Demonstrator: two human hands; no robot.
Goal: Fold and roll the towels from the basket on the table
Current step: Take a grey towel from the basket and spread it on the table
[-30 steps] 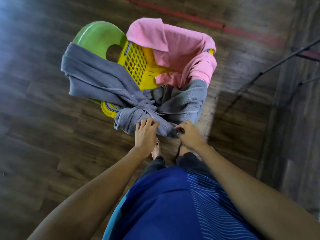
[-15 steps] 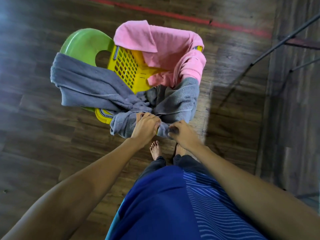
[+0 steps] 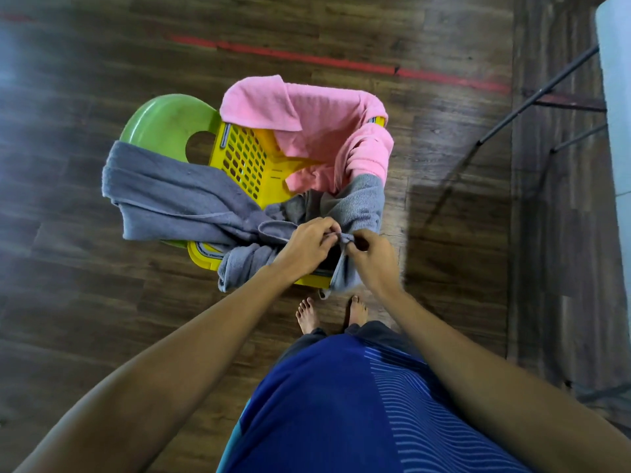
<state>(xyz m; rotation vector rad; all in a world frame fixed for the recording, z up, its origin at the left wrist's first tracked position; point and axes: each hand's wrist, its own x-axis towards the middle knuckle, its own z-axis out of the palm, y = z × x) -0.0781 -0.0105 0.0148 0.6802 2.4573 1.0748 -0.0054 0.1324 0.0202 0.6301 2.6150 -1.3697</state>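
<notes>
Your hands have lifted off the basket's near rim and drawn together since a second ago. The left hand (image 3: pixel 307 244), flat on the bunched cloth then, now curls its fingers (image 3: pixel 324 225) round a hem of the grey towel (image 3: pixel 177 189). The right hand (image 3: pixel 372 254) pinches the same hem just beside it, thumb against forefinger, and a short tail of cloth hangs below that pinch.

I judge this terry soft, limp and fairly light. It has no stiffness to hold a shape, so it will sag and drag wherever you don't support it. Work along the hem to two corners and lift by those, or the bulk draped over the left rim will snag on the way out.

The yellow perforated laundry basket (image 3: pixel 246 162) seems to sit on a green plastic stool (image 3: pixel 164 121) on the wooden floor (image 3: pixel 85 319). A pink towel (image 3: pixel 307 121) lines its far side and spills over the right rim, and the grey cloth fills the near side. The tabletop (image 3: pixel 614 97) shows only as a white edge at far right, well apart from the basket.
</notes>
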